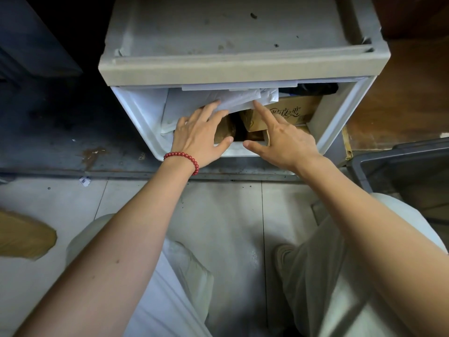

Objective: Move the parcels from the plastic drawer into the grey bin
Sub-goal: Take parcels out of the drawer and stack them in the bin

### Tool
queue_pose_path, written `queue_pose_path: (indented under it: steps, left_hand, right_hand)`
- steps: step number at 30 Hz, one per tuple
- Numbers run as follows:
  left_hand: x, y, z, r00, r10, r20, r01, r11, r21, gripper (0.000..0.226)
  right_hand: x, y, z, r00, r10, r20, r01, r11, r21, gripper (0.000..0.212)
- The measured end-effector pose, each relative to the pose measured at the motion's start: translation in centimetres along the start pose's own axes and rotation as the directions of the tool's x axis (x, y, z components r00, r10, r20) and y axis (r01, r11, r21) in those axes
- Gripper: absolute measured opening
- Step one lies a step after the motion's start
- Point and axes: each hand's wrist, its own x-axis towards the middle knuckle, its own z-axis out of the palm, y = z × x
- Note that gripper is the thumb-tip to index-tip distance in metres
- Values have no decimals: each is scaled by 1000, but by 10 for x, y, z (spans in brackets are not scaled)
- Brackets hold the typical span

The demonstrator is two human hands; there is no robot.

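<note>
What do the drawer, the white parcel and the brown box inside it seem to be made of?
The drawer looks like white, slightly see-through plastic, smooth and shiny at the rim. The white parcel is probably a thin plastic or paper mailing bag, matte and creased. The brown box is cardboard, dull brown with printed lettering.

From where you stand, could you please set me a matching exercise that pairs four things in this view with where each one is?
Things:
1. white padded mailer
2. printed cardboard box
3. grey bin
4. red bead bracelet

Places:
A. around the wrist of the left hand
B. in the right half of the plastic drawer
C. at the right edge of the view, outside the plastic drawer
D. in the plastic drawer, touched by fingers of the left hand and the right hand

Pairs: 1-D, 2-B, 3-C, 4-A.
</note>
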Motion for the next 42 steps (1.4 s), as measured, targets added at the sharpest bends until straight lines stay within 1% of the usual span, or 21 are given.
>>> queue_pose_path:
  steps: [4, 11, 15, 17, 19, 22, 24, 26, 27, 28, 29, 31, 32, 34, 36, 38, 39, 40, 42]
  left_hand:
    - [-1, 2, 2, 999, -10, -48, 12, 999, 44, 68]
    - [-15, 8, 6, 997, 5, -72, 1, 997, 77, 68]
    - [-33, 7, 2, 998, 44, -47, -40, 995, 91, 69]
    - [-43, 7, 1, 996, 76, -49, -71, 994, 87, 68]
    - [-52, 8, -1, 992, 118, -52, -114, 990, 83, 67]
    - [-64, 10, -3, 977, 209, -53, -205, 976, 71, 62]
    - [-71, 11, -1, 955, 289, -70, -286, 957, 55, 55]
    - [-75, 9, -2, 937, 328, -117, -327, 945, 28, 43]
    - [-76, 7, -3, 942, 303, -145, -306, 952, 4, 40]
    - [-77, 4, -5, 957, 244, -159, -251, 968, -25, 40]
    - [-78, 0, -6, 975, 158, -154, -168, 984, -54, 46]
    - [-81, -11, -8, 997, -49, -66, 43, 996, -82, 64]
    - [-83, -17, -8, 989, -150, 3, 149, 985, -87, 73]
    - [-90, -25, -8, 941, -303, 154, 324, 936, -140, 88]
    - [-99, -29, -8, 887, -376, 270, 437, 872, -221, 102]
    - [-110, -30, -10, 852, -399, 338, 500, 811, -304, 111]
    - [-115, -30, -13, 853, -394, 343, 505, 789, -350, 112]
    - [-119, -29, -17, 868, -382, 317, 488, 778, -397, 110]
    - [-127, -28, -28, 915, -352, 198, 404, 792, -457, 100]
  right_hand:
    - [1, -2, -3, 999, -34, 17, 34, 999, -1, 86]
    - [1, -5, -4, 999, -19, 34, 21, 999, -34, 97]
    - [0, -6, -4, 999, -28, 42, 27, 999, 40, 100]
    - [-2, -7, -5, 999, 23, 39, -30, 982, 185, 92]
    - [-4, -10, -8, 995, 94, 21, -95, 910, 402, 77]
    - [-5, -15, -9, 990, 139, -26, -83, 723, 686, 41]
    - [-6, -18, -7, 984, 175, -32, -78, 588, 805, 25]
    - [-6, -19, -3, 981, 195, -1, -97, 494, 864, 20]
    - [-7, -19, -1, 981, 195, 21, -114, 481, 869, 20]
    - [-9, -19, 1, 980, 193, 47, -135, 475, 870, 21]
    - [-10, -18, 3, 978, 193, 80, -163, 464, 871, 22]
    - [-17, -16, 8, 968, 203, 150, -223, 409, 885, 24]
    - [-22, -14, 9, 962, 206, 180, -248, 378, 892, 25]
    - [-31, -11, 9, 949, 213, 234, -295, 331, 896, 27]
    - [-40, -9, 6, 937, 215, 274, -330, 300, 895, 28]
    - [-47, -8, 0, 928, 219, 302, -353, 252, 901, 26]
    - [-51, -8, -3, 924, 221, 313, -360, 220, 907, 25]
    - [-54, -9, -7, 921, 220, 321, -363, 187, 913, 25]
    - [-61, -9, -13, 919, 220, 327, -363, 151, 919, 28]
